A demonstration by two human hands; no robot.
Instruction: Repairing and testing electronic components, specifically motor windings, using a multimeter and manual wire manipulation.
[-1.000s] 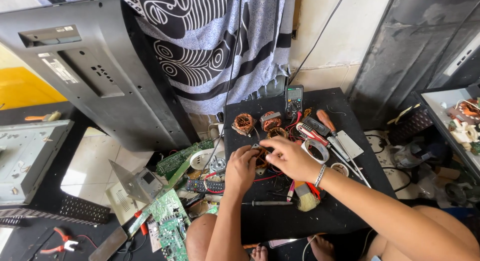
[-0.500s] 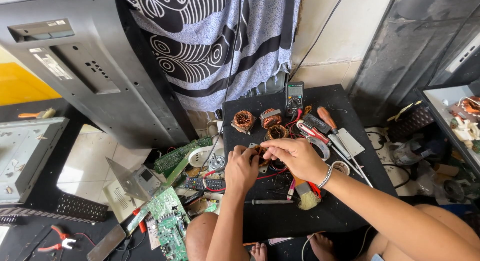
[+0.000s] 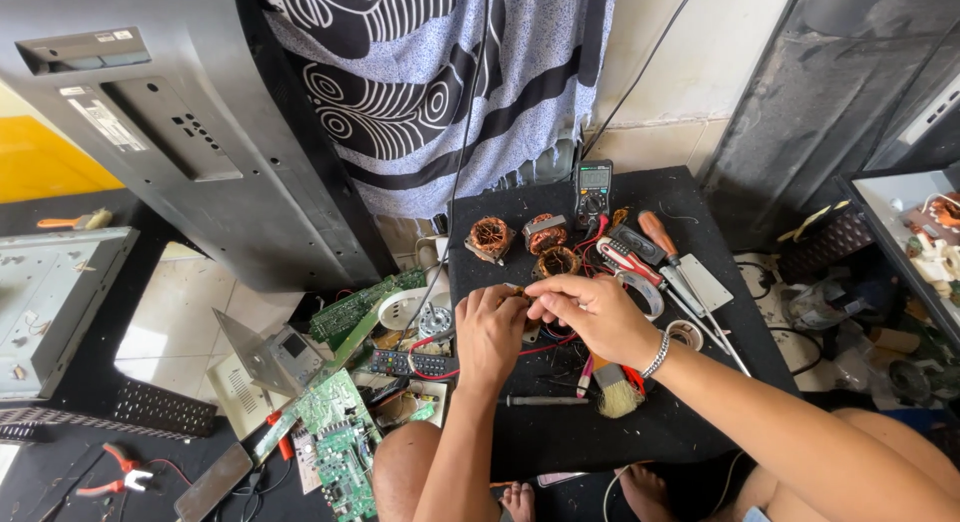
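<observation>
Cluttered repair corner, black mat-covered surface [image 3: 700, 422]. Left hand [image 3: 488, 332] and right hand [image 3: 590, 314] meet, both pinching small copper-wound coil part [image 3: 527, 300] between fingertips. Advice: firm grip, clear of red wire [image 3: 545, 348] beneath.

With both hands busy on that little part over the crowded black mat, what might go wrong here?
The left hand and right hand pinch a small part amid red wires; a tug might snag them. The copper coils and multimeter sit close behind, so a stray elbow may knock them. The brush and screwdriver lie loose on the mat and might roll off its edge.
</observation>
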